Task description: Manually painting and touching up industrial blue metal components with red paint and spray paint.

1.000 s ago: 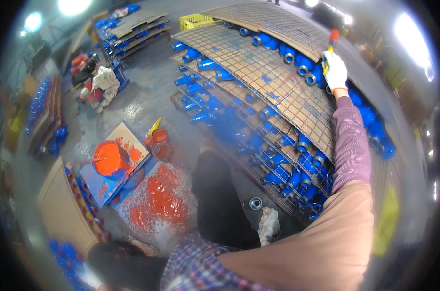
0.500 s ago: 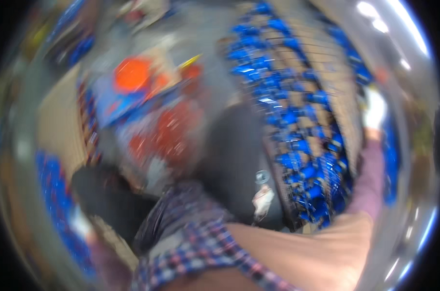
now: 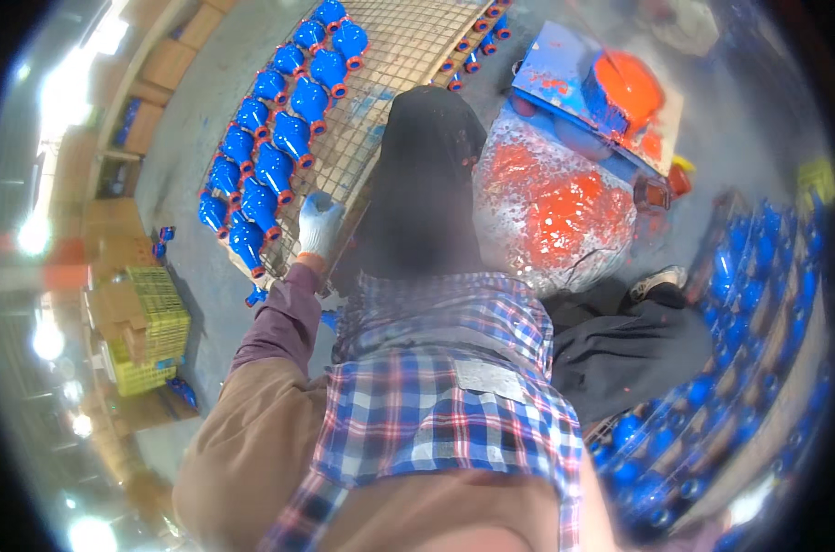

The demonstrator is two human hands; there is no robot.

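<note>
My left hand (image 3: 321,224), in a white glove with greyish fingertips, is over the near part of a wire-mesh rack (image 3: 380,46). Its thumb and fingers look apart, and I see nothing held between them. Just left of it, glossy blue vases (image 3: 291,136) with orange-red ends stand close together in two rows. My right hand (image 3: 751,501), a blurred white glove at the lower right rim, is beside another rack crowded with blue vases (image 3: 698,391). Its fingers cannot be made out.
Ahead to the right, an orange-red paint container (image 3: 627,87) sits on a paint-spattered blue box (image 3: 564,115). Plastic sheeting (image 3: 518,207) with wet red paint lies below it. Yellow crates (image 3: 155,317) and cardboard boxes stand at the left. My dark-clad knee (image 3: 426,175) is beside the left rack.
My view has swung rightward, so the paint container now appears at the right. My left hand has come to the mesh rack. My right hand has left the rack it was beside.
</note>
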